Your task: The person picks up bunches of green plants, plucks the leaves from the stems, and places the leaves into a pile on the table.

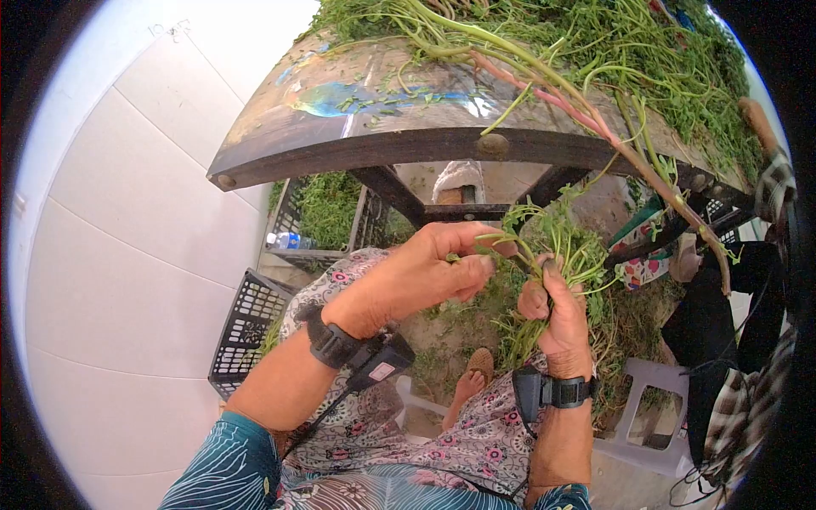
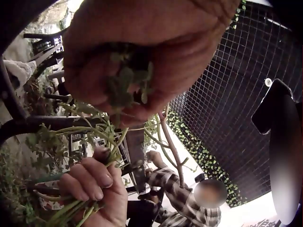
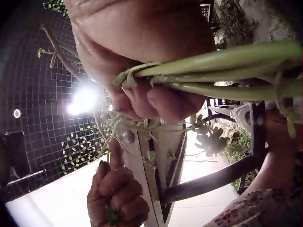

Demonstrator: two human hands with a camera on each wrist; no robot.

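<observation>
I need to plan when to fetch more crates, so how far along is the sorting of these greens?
Done: a crate under the table already holds greens. In hand: the right hand grips a small bunch of stems while the left hand pinches at its tips. Left: a large heap of greens covers the table, so most seems to remain.

We see stem bunch (image 1: 544, 293) lower part hidden inside right hand (image 1: 561, 327); leaves behind left hand (image 1: 425, 272) fingers (image 1: 472, 268) unclear; worktop (image 1: 357, 144) far side cut off.
</observation>
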